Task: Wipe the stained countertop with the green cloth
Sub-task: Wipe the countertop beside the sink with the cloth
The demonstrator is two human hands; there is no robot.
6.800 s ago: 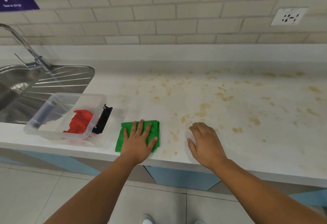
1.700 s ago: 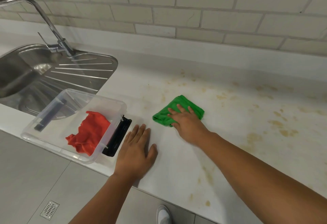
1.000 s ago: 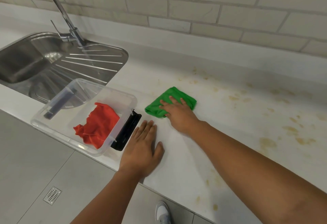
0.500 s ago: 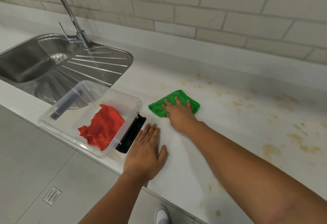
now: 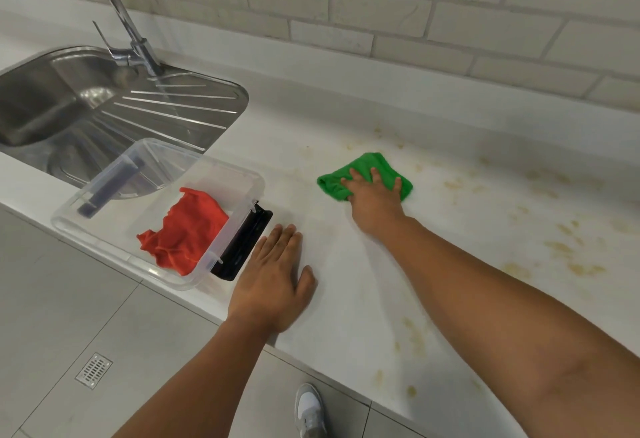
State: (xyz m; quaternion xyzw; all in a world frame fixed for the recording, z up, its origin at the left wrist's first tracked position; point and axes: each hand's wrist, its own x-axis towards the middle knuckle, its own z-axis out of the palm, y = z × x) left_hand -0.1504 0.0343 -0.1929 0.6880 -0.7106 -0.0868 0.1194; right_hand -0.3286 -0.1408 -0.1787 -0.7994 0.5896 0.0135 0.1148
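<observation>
A person wipes a stained white worktop (image 5: 346, 299) with a green cloth (image 5: 363, 169).

The right hand (image 5: 375, 202) presses the cloth flat, fingers (image 5: 355, 174) spread straight on top, near the middle of the worktop, right of a clear plastic tub (image 5: 242, 174) holding a red cloth (image 5: 187, 226). The left hand (image 5: 273, 282) rests flat near the front edge, fingers together, holding nothing. Wiping looks under way; yellowish stains (image 5: 561, 247) lie farther right, so the next stroke likely goes that way.
</observation>
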